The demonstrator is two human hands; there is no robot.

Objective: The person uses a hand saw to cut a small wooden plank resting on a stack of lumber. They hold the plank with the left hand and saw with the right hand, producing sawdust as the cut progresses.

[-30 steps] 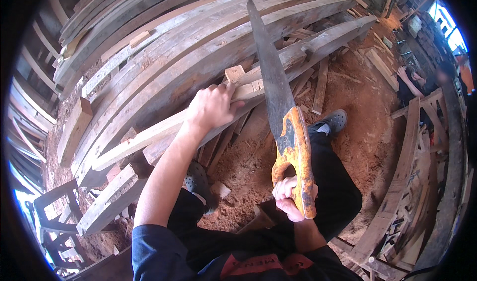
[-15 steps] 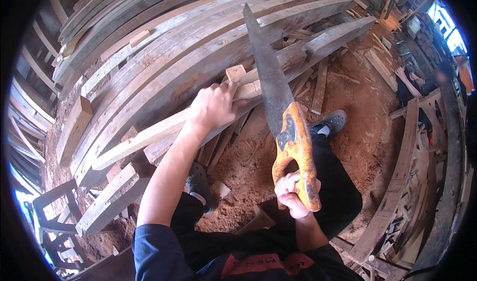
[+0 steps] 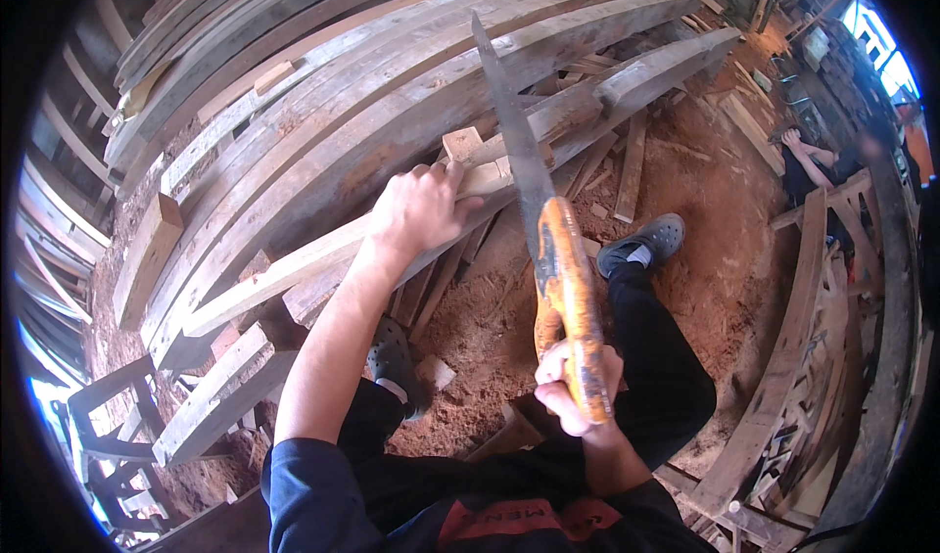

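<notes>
My right hand is closed round the worn yellow handle of a handsaw. Its dark, tapering blade points up and away, turned partly edge-on. Past the right end of a pale wooden strip, the blade crosses in front of the timber; whether it touches any wood I cannot tell. My left hand presses down on that strip near its right end, with fingers curled over it. A small light wood block sits just beyond my left fingertips. Below the strip lies a thicker beam.
Long stacked beams fill the far side. A cut timber juts out at the lower left. Sawdust and scraps cover the floor around my feet. A wooden rack with offcuts stands at right; another person sits beyond it.
The handsaw has shifted slightly left and rolled, so its blade and handle look narrower. My left hand and the strip stay in place. The other person's arm moved a little.
</notes>
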